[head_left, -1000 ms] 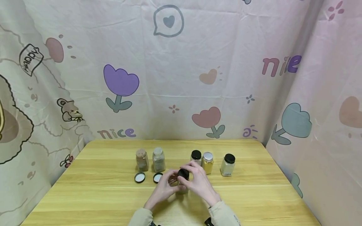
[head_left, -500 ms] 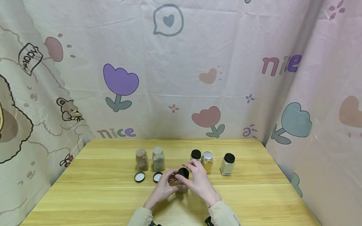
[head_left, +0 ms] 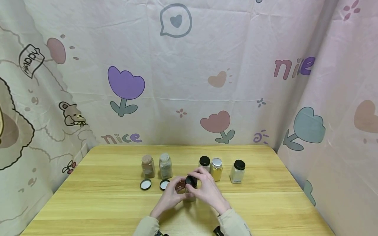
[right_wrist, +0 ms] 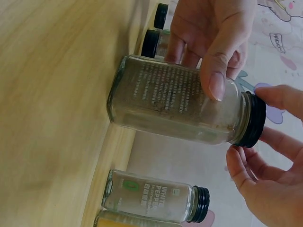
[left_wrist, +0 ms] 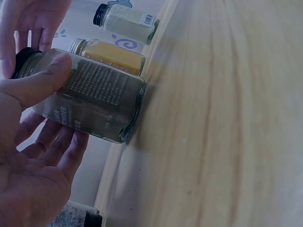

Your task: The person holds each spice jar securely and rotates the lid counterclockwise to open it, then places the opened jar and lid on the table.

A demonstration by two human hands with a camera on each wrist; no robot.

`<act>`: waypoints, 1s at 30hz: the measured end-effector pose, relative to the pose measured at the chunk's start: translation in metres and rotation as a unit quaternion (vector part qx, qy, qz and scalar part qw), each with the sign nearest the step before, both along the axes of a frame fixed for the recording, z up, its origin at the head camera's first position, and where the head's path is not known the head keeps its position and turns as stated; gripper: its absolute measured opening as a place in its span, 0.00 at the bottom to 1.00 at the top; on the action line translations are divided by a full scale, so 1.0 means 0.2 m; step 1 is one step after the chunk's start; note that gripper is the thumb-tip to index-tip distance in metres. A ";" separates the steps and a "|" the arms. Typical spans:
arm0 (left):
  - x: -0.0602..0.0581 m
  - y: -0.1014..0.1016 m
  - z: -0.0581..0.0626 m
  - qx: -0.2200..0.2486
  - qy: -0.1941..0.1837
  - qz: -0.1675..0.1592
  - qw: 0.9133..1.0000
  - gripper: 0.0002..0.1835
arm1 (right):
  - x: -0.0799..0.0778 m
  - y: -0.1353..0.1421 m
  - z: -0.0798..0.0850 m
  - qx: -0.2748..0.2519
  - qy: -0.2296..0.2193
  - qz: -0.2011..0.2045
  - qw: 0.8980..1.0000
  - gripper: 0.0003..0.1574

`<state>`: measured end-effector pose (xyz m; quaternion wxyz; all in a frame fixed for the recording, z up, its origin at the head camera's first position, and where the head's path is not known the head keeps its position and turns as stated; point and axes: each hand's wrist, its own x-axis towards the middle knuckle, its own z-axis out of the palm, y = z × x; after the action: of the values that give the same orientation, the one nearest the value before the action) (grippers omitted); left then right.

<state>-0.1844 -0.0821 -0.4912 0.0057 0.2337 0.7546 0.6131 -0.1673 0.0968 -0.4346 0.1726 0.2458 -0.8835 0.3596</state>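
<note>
A square glass spice jar (right_wrist: 161,101) of brown powder, with white print, stands upright at the front middle of the table. My left hand (head_left: 171,197) grips its body, thumb on one face and fingers round the opposite side. My right hand (head_left: 209,189) pinches the jar's black screw lid (right_wrist: 254,120) between thumb and fingertips. The lid sits on the jar's neck. Beyond my left hand lie two upturned black lids: one lid (head_left: 145,184) shows whole, the other lid (head_left: 164,185) is partly covered by that hand.
Two lidless jars with perforated tops, a brown jar (head_left: 148,167) and a greyish jar (head_left: 166,167), stand at the back left. Behind my right hand are a black-lidded white pepper jar (right_wrist: 147,199) and a silver-lidded yellow jar (head_left: 217,170). Another black-lidded jar (head_left: 237,172) stands farther right.
The right hand's fingers spread a little from the lid half a second ago and are now closed in on it again. My left hand and the jar stay in place.
</note>
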 end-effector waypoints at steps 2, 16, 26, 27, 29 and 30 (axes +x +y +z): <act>0.00 0.00 0.00 0.001 0.002 -0.004 1.000 0.26 | 0.00 0.00 0.00 0.006 0.003 0.011 1.000 0.25; 0.01 0.01 0.01 -0.014 0.016 0.014 1.000 0.26 | -0.01 -0.01 -0.01 -0.012 0.030 -0.044 0.999 0.29; 0.01 0.01 0.01 -0.007 0.001 0.006 1.000 0.26 | -0.01 0.00 0.00 -0.028 0.002 0.000 1.000 0.23; 0.01 0.00 0.01 -0.005 0.003 0.002 1.000 0.26 | -0.01 0.00 0.01 -0.026 0.004 0.006 1.000 0.23; 0.01 0.00 0.01 0.002 0.004 -0.005 1.000 0.27 | 0.00 0.00 0.01 -0.019 0.006 0.017 1.000 0.23; 0.01 0.00 0.01 0.005 0.005 -0.008 1.000 0.27 | 0.00 0.00 0.01 -0.014 0.008 0.023 1.000 0.24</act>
<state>-0.1827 -0.0824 -0.4898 0.0056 0.2430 0.7498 0.6154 -0.1681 0.0972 -0.4326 0.1751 0.2666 -0.8708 0.3742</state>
